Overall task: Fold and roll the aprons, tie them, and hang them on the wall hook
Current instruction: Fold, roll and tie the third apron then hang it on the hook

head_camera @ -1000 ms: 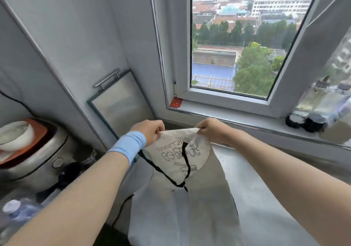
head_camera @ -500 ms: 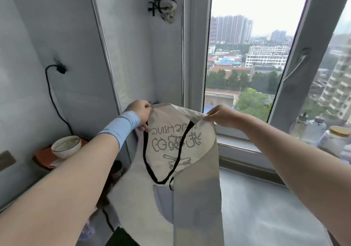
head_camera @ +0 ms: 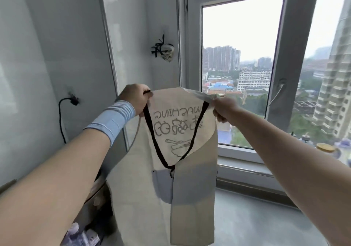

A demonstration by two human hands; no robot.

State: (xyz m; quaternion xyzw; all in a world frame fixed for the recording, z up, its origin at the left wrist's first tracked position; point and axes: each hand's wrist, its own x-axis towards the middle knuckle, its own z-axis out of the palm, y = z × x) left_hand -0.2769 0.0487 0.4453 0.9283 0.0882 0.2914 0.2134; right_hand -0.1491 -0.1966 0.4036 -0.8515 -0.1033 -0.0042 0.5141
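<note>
Apron [head_camera: 190, 179] held up between left hand [head_camera: 135, 98] and right hand [head_camera: 224, 109], before the window [head_camera: 237, 55]. Bundle [head_camera: 165, 51] on the wall above, left.

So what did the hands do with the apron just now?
Both hands, left hand and right hand, lifted the apron from the counter up in front of the window, so it now hangs down. Their grip on its top corners stayed the same, and the black strap still dangles.
</note>
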